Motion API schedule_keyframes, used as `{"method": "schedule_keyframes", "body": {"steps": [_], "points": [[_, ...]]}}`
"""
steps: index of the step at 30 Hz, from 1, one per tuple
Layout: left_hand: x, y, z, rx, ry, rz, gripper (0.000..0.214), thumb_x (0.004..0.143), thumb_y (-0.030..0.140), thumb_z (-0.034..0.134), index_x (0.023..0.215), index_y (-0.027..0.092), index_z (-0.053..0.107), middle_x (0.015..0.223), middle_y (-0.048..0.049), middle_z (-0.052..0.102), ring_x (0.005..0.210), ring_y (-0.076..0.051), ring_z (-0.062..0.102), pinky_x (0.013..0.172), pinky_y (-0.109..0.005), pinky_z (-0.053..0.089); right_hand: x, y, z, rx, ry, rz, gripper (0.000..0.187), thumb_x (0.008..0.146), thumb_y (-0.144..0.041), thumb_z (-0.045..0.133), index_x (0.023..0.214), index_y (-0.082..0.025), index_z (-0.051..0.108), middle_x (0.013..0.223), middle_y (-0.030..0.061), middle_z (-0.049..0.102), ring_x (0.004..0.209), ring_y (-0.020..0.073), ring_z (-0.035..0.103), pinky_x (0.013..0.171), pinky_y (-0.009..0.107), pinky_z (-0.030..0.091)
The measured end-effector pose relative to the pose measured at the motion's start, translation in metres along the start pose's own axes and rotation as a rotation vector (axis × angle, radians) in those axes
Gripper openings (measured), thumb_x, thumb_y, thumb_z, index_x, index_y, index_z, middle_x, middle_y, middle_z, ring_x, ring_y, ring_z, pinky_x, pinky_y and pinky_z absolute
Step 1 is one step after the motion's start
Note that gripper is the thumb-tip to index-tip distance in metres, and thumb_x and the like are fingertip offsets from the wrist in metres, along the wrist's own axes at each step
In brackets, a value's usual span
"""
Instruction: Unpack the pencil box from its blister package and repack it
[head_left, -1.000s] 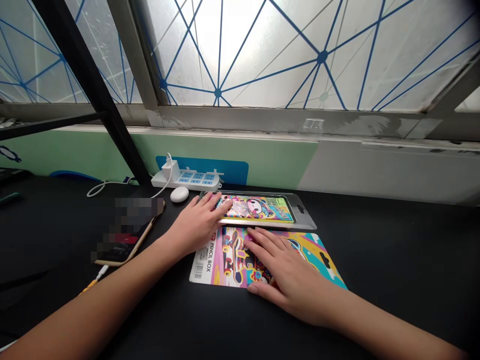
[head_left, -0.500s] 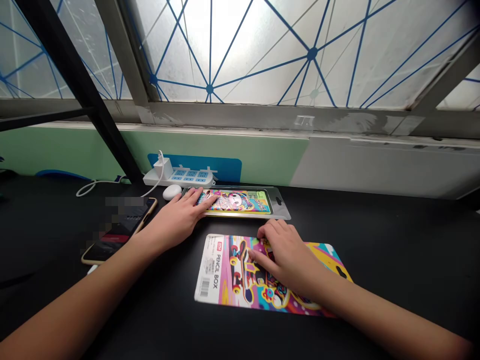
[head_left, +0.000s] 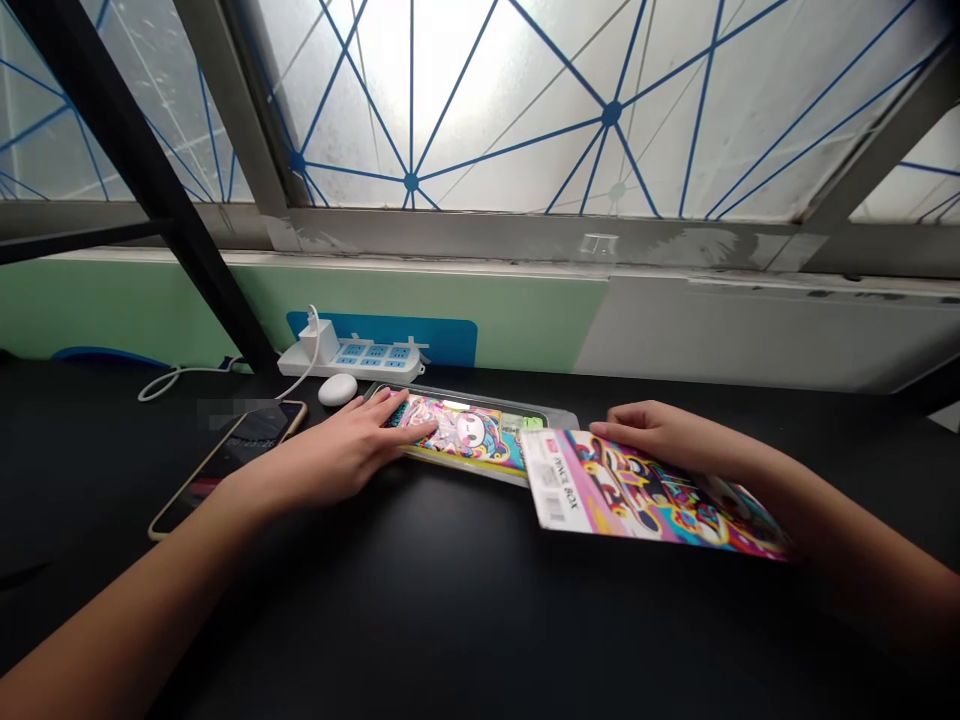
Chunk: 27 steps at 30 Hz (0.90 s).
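My left hand (head_left: 341,455) lies flat, fingers stretched out, on the left end of a colourful pencil box in a clear plastic pack (head_left: 469,440) near the back of the black desk (head_left: 420,620). My right hand (head_left: 664,432) grips the far edge of a colourful printed card labelled pencil box (head_left: 637,495) and holds it lifted and tilted above the desk. The card's left corner overlaps the right end of the pack.
A phone (head_left: 229,462) lies left of my left hand. Behind it sit a small white oval case (head_left: 337,389) and a white power strip (head_left: 352,357) with a charger and cable. A black slanted post (head_left: 135,170) rises at the left. The window wall runs along the back.
My right hand has picked the card up off the desk and carried it right and back, tilted, over the pack's right end. My left hand stays on the pack.
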<state>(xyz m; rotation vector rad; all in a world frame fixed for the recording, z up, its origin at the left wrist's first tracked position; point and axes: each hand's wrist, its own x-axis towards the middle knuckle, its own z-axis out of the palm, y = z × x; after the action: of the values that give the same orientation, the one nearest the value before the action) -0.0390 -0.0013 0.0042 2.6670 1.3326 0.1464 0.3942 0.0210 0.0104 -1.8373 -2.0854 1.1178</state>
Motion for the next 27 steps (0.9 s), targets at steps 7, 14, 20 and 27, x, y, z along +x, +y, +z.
{"method": "schedule_keyframes", "body": {"steps": [7,14,20,27], "points": [[0.007,0.040,0.009,-0.033,0.108,0.032,0.069,0.101,0.054,0.055,0.162,0.028,0.036,0.169,-0.0101,0.033,0.157,-0.035,0.029,0.127,-0.060,0.020,0.012,0.030,-0.016,-0.008,0.074,0.027,0.058,0.075,-0.080,0.066,0.067,-0.024,0.059,0.059,-0.0026,0.055,0.053,0.0146,0.046,0.050,0.029,0.032],[0.018,0.038,0.027,0.095,0.118,0.017,0.069,0.100,0.067,0.049,0.160,0.034,0.041,0.170,-0.0104,0.032,0.156,-0.038,0.030,0.124,-0.061,0.024,0.013,0.009,0.006,-0.009,0.143,-0.005,0.056,0.076,-0.079,0.066,0.067,-0.024,0.058,0.060,-0.0023,0.054,0.056,0.0153,0.046,0.051,0.028,0.032],[0.014,0.033,0.009,0.023,0.111,0.081,0.065,0.097,0.068,0.054,0.154,0.037,0.050,0.163,-0.0073,0.046,0.148,-0.037,0.041,0.121,-0.056,0.033,0.015,0.018,-0.001,-0.003,0.189,0.013,0.057,0.075,-0.078,0.068,0.066,-0.023,0.057,0.058,-0.0031,0.051,0.055,0.0144,0.043,0.051,0.029,0.029],[0.015,0.025,0.007,-0.042,0.103,0.097,0.060,0.098,0.066,0.054,0.152,0.039,0.053,0.163,-0.0050,0.047,0.147,-0.037,0.042,0.120,-0.056,0.034,0.015,0.024,-0.011,-0.002,0.233,-0.005,0.058,0.072,-0.080,0.069,0.065,-0.023,0.058,0.059,-0.0031,0.054,0.054,0.0137,0.044,0.051,0.028,0.031]]}}
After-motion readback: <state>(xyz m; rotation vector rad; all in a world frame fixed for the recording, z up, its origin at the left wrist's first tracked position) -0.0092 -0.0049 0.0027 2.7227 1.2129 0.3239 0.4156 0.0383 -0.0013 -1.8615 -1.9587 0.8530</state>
